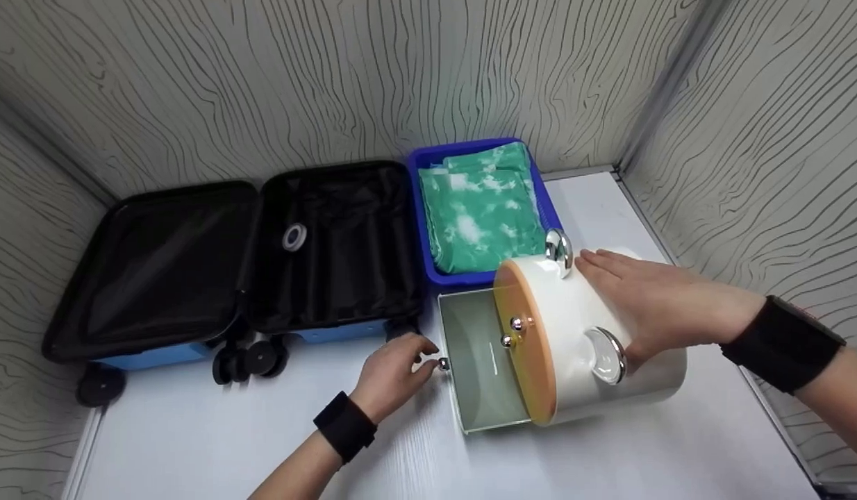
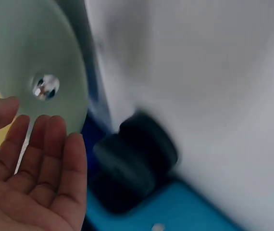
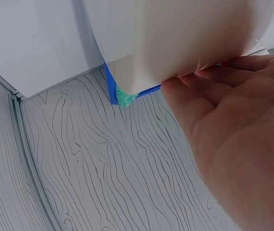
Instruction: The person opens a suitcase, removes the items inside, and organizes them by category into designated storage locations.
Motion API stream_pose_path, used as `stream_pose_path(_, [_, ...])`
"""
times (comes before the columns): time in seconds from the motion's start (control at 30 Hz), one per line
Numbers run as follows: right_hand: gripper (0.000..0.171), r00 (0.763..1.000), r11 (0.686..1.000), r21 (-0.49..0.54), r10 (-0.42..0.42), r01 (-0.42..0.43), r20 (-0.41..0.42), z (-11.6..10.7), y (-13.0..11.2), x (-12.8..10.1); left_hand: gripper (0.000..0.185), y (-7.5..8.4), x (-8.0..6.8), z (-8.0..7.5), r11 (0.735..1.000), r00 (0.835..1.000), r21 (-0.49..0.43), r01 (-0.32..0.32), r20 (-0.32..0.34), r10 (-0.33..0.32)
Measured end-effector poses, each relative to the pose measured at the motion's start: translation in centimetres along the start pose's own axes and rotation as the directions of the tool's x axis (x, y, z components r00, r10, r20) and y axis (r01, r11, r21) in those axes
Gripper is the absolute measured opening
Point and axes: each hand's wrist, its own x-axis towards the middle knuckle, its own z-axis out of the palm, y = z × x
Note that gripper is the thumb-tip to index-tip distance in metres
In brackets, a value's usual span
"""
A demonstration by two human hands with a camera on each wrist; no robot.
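Note:
A white rounded storage box (image 1: 574, 305) with an orange front (image 1: 526, 333) stands on the table's right half. Its greenish see-through drawer (image 1: 470, 389) is pulled out toward the left. My left hand (image 1: 390, 378) is beside the drawer's silver knob (image 1: 443, 363); in the left wrist view its fingers are extended, with a gap to the knob (image 2: 45, 87). On top of the box rests my right hand (image 1: 668, 305), fingers stretched out between two silver-edged fittings, the rear one (image 1: 559, 251) and the front one (image 1: 608, 355). The right wrist view shows its fingertips touching the white surface.
An open suitcase (image 1: 151, 257), black inside and blue outside, lies at the left with its wheels facing me. A round white object (image 1: 294, 237) is in it. Behind the drawer, a blue basket (image 1: 428, 236) holds folded green-and-white cloth (image 1: 484, 215). Patterned walls (image 1: 331, 83) enclose the table.

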Motion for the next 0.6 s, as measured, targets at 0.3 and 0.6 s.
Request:
stream_pose_path(0.3, [0.152,1.0,1.0,-0.015,-0.015,0.015,-0.006,0.1,0.2,0.0,0.014,-1.7,2.7,-6.3,0.987,0.989,0.159,-0.013,-0.146,0.037])
stream_pose_path(0.6, [0.152,1.0,1.0,-0.022,-0.019,0.019,-0.003,0.0,0.1,0.0,0.025,-5.5,5.6,-11.7,0.956,0.98,0.258,0.141,-0.176,-0.097])
